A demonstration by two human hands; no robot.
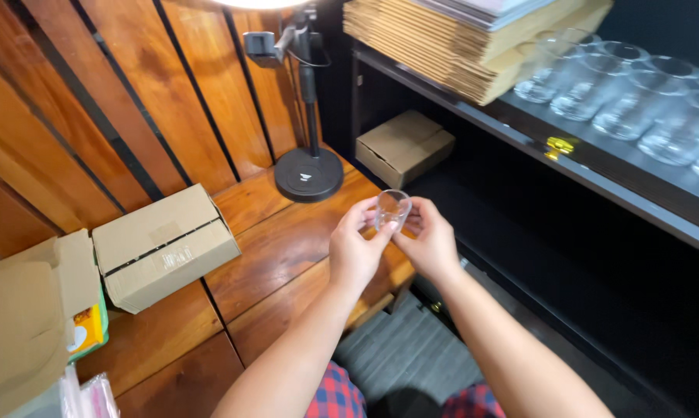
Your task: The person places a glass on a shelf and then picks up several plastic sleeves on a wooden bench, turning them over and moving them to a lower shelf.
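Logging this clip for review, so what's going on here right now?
A person holds a small clear glass up between both hands, left hand and right hand, fingertips pinching its sides above a wooden bench. A closed cardboard box sits on the bench to the left, near a black lamp base. More clear glasses line the dark shelf on the right, beside stacked flat cardboard.

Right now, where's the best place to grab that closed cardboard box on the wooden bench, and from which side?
Judging by its shape, grip the closed cardboard box across its two long side faces, coming down from above. It lies flat and taped shut with no handles, and its top is bare. The open carton crowds its left end, so an end-on grip looks awkward.
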